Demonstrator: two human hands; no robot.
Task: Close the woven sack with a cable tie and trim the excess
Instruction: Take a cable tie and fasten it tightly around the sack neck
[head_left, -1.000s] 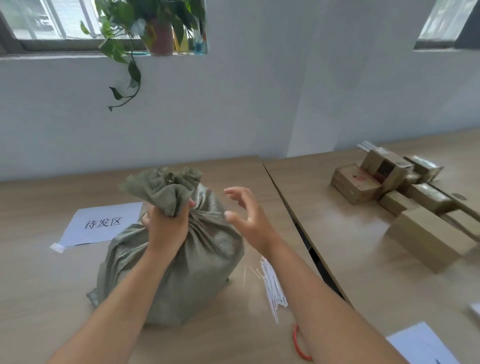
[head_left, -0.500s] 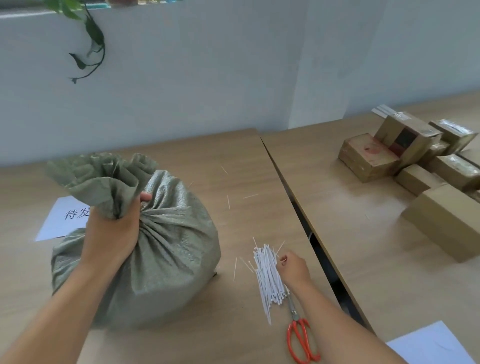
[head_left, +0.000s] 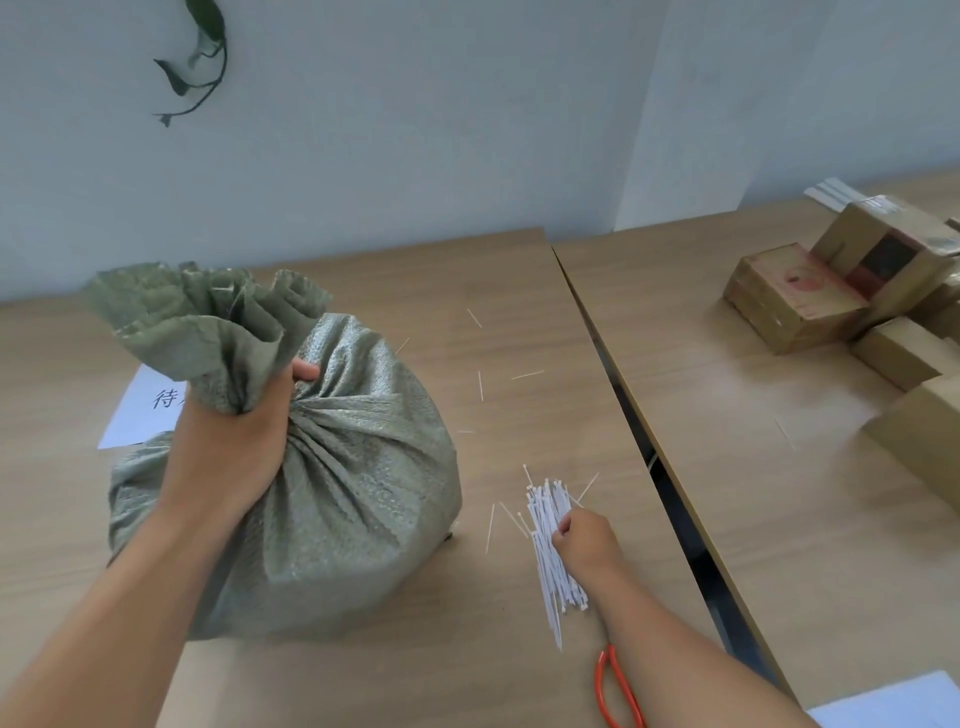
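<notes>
A full green woven sack (head_left: 343, 493) stands on the wooden table (head_left: 467, 670). My left hand (head_left: 234, 441) is closed around its gathered neck, and the loose mouth flares out above the fist. To the right of the sack lies a bundle of white cable ties (head_left: 553, 551). My right hand (head_left: 584, 535) rests on the right side of that bundle, fingertips pinched on the ties. Red-handled scissors (head_left: 618, 691) lie near the front edge, partly hidden under my right forearm.
Short cut-off tie ends (head_left: 480, 385) are scattered on the table behind the bundle. A white paper label (head_left: 137, 415) lies behind the sack at left. A gap separates this table from a second one at right holding several cardboard boxes (head_left: 795, 301). More white paper (head_left: 893, 706) sits at bottom right.
My right hand has dropped from beside the sack's neck down to the bundle of cable ties and now pinches at them. The left hand keeps its grip on the neck; the view has tilted down.
</notes>
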